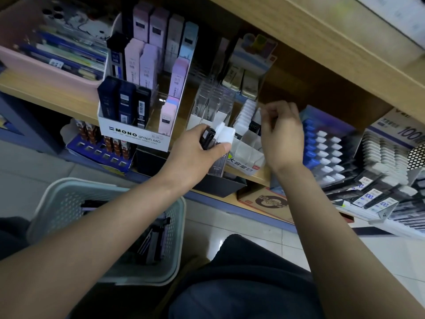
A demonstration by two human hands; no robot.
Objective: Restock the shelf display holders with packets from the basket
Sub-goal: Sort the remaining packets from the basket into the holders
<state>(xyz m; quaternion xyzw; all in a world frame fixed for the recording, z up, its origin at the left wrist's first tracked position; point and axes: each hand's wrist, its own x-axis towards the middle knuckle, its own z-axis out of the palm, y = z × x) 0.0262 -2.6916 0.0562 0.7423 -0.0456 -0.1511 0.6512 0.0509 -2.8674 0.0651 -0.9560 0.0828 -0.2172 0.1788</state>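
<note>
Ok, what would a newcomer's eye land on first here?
Two hands mid-frame: the left hand grips a bunch of packets, and the right hand hovers, fingers curled, by the clear holder. Next come the white MONO box left of them and the basket on the floor below.

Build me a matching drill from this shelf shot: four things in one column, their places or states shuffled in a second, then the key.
Things
1. basket
2. MONO box
3. left hand
4. pink tray

Places or states
A. grips packets
B. on the floor, below the left forearm
C. far left on the shelf
D. on the shelf, just left of the hands, full of upright lead cases

Pairs: 1-B, 2-D, 3-A, 4-C
</note>
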